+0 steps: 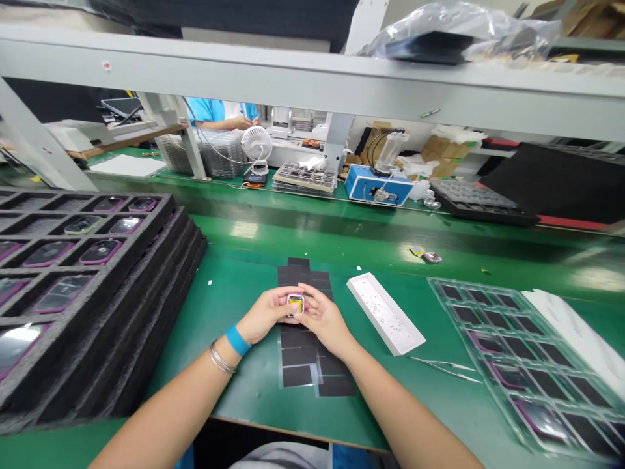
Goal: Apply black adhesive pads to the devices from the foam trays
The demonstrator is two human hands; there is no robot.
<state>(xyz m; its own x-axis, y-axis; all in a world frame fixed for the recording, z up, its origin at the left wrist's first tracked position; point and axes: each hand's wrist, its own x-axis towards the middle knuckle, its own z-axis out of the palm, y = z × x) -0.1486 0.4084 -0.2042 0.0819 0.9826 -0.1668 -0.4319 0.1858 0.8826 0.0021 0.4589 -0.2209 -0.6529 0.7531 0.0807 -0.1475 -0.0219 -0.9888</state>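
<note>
Between my two hands is a small square smartwatch case (295, 303), its inside showing yellow and silvery parts within a pinkish rim. My left hand (269, 314) grips the case from the left, fingers closed on its edge. From the right, my right hand (323, 320) holds the same case, thumb at its lower edge. Beneath both hands lie black rectangular sheets (299, 357) on the green bench. To the right is a white tray (415, 342) holding many tiny pieces. Metal tweezers (446, 368) rest beside its near end.
Stacked black foam trays (141, 273) with purple-rimmed watch cases rise at the left. A clear plastic tray (481, 371) of dark pieces lies right. Another small watch part (432, 257) sits farther back. A blue machine (378, 185), a fan (256, 143) and a person's hands (244, 122) are across the bench.
</note>
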